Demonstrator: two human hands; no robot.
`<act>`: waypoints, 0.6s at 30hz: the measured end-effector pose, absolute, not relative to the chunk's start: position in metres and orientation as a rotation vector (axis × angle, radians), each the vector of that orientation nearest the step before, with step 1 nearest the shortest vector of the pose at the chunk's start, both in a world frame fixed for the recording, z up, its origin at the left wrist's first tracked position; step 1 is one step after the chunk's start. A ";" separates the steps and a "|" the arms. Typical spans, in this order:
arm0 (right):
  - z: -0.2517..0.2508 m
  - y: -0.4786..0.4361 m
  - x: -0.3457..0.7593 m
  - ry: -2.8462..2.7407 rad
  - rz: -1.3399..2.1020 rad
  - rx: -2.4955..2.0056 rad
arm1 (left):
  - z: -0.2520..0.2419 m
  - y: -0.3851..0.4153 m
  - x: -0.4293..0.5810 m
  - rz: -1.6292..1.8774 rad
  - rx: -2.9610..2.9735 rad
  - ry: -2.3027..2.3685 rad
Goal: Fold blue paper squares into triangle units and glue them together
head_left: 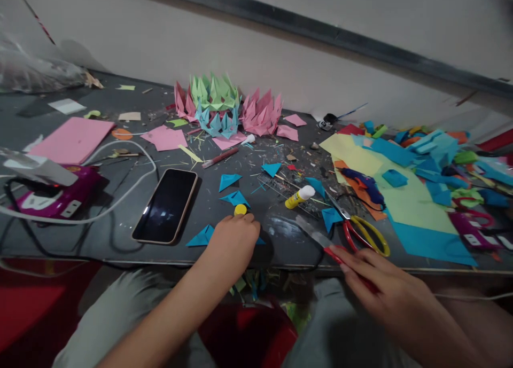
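Observation:
My left hand (236, 240) is closed, knuckles up, near the table's front edge, with a yellow cap (240, 210) at its fingers; what its fingertips hold is hidden. Folded blue paper pieces (230, 182) lie around it, one (201, 236) beside the wrist. My right hand (380, 282) grips the red handle of a knife (315, 233), its blade pointing left over the table. Between the hands and farther back is a yellow glue stick (295, 198) with its white end up. Scissors (363, 233) with red and yellow handles lie just beyond my right hand.
A phone (166, 206) lies left of my left hand. Farther left are a cable and a purple power strip (66, 194). Folded paper rings (216, 98) stand at the back. Coloured sheets (417, 208) and scraps cover the right side; a blue glue gun (363, 184) rests there.

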State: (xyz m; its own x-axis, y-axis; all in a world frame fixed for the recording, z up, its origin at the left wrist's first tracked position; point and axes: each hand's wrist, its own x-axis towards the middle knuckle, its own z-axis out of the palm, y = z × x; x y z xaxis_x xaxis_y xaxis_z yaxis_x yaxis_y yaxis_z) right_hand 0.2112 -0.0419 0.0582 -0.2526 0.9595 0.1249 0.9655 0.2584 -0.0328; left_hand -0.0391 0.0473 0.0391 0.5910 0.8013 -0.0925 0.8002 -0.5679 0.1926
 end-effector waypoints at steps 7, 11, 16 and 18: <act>0.045 -0.025 0.178 -2.493 0.123 -1.753 | 0.039 0.048 -0.039 0.030 2.552 1.336; 0.037 -0.023 0.183 -2.542 0.107 -1.752 | 0.042 0.047 -0.039 -0.017 2.559 1.325; 0.033 -0.031 0.194 -2.515 0.069 -1.784 | 0.041 0.048 -0.039 -0.008 2.574 1.321; 0.034 -0.034 0.198 -2.512 0.019 -1.775 | 0.040 0.048 -0.039 -0.002 2.558 1.322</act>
